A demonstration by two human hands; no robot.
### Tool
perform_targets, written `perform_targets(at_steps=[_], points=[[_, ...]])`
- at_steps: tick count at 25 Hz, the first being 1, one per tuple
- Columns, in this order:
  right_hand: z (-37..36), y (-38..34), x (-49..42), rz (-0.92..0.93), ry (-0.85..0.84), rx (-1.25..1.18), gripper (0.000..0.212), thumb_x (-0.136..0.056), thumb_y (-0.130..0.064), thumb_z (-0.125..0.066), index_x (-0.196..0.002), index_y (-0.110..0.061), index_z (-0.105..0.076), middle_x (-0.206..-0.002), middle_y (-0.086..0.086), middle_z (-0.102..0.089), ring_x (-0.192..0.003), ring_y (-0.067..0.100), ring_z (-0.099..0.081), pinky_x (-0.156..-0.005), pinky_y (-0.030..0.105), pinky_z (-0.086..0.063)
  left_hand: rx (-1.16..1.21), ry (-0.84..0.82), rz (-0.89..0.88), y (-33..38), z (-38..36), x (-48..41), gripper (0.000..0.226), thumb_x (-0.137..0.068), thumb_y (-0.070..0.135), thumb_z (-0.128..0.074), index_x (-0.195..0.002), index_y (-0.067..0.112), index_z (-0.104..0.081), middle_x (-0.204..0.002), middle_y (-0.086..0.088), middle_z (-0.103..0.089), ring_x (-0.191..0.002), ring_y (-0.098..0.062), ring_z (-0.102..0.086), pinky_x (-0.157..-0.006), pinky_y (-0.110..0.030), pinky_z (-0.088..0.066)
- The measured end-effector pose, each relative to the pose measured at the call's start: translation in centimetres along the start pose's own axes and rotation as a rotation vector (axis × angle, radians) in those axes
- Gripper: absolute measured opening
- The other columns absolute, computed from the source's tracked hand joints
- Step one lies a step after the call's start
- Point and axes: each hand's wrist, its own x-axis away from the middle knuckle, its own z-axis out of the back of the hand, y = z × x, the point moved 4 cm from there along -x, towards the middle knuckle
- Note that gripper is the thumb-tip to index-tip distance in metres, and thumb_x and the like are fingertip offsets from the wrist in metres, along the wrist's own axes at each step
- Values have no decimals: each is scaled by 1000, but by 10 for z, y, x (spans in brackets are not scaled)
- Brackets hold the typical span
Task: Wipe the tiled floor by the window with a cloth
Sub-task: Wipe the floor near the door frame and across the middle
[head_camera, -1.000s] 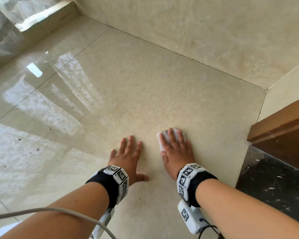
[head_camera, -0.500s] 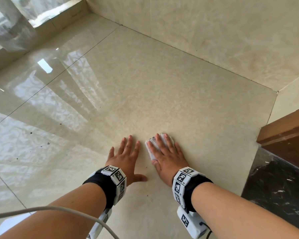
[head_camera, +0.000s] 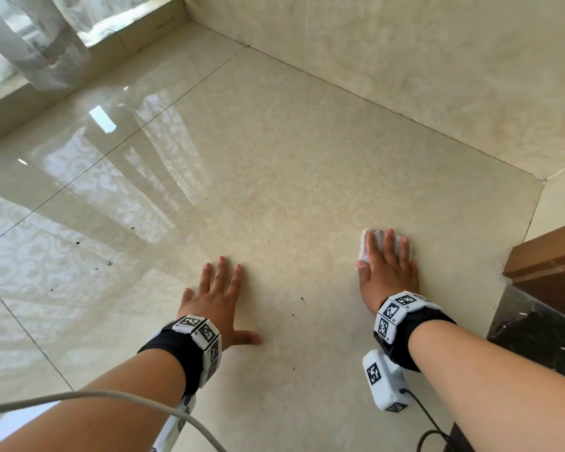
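Cloth (head_camera: 363,249) slid rightward, right hand (head_camera: 387,275) pressing it flat-fingered, left hand (head_camera: 214,305) splayed on floor (head_camera: 274,158)

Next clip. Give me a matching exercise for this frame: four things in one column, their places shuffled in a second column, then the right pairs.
Things:
1. cloth
2. left hand
3. curtain
4. wood trim

Places:
a. top left, by the window
b. flat on the bare floor, holding nothing
c. under the right hand
d. right edge of the view

Pairs: 1-c, 2-b, 3-a, 4-d
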Motion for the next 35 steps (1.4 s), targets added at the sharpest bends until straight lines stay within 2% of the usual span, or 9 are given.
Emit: perform_targets(at_steps=[5, 8, 14, 20, 25, 29, 35], points=[[4, 9, -1, -86, -38, -12, 59, -103, -41, -23, -152, -39, 10, -160, -5, 22, -147, 23, 20, -119, 44, -3, 4, -22, -13, 13, -1, 1, 144, -57, 89, -59, -141, 25, 38, -151, -4, 43, -145, -29, 28, -118, -55, -11], [6, 6, -1, -61, -56, 2, 59, -104, -40, -23, -152, -38, 11, -160, -5, 24, -147, 24, 21, -119, 46, -3, -10, -36, -19, 23, -1, 2, 144, -58, 87, -60, -143, 23, 37, -151, -6, 43, -144, -31, 28, -118, -57, -12], [-10, -51, 13, 246, -110, 32, 63, -102, -41, -26, -151, -41, 13, -157, -9, 29, -144, 21, 28, -117, 46, 6, -16, -51, -11, 27, -5, 5, 144, -60, 85, -61, -144, 21, 35, -150, -8, 43, -144, -33, 28, -117, -60, -13], [-31, -83, 37, 433, -135, 53, 64, -100, -39, -28, -150, -44, 12, -156, -13, 30, -143, 17, 31, -115, 44, 12, -28, -56, -4, 22, -10, 4, 144, -60, 85, -61, -144, 21, 36, -149, -7, 44, -144, -32, 28, -117, -59, -14], [-52, -108, 59, 583, -193, 103, 64, -100, -39, -27, -149, -46, 15, -144, -17, 42, -130, 10, 46, -109, 39, 23, -31, -62, 9, 15, -12, 3, 144, -60, 86, -61, -144, 21, 36, -151, -8, 42, -145, -33, 27, -117, -59, -16], [-45, -100, 49, 570, -213, 106, 64, -101, -40, -27, -149, -46, 15, -147, -18, 39, -133, 8, 41, -111, 37, 20, -7, -63, 6, 16, -10, -2, 143, -60, 84, -62, -145, 22, 34, -152, -7, 42, -145, -32, 27, -118, -58, -15], [-19, -45, 10, 271, -134, 79, 63, -102, -41, -29, -152, -41, 10, -158, -8, 26, -146, 19, 24, -118, 42, 4, 27, -71, 22, 17, -13, -4, 142, -62, 83, -62, -146, 22, 34, -153, -8, 40, -145, -32, 27, -118, -59, -14]])
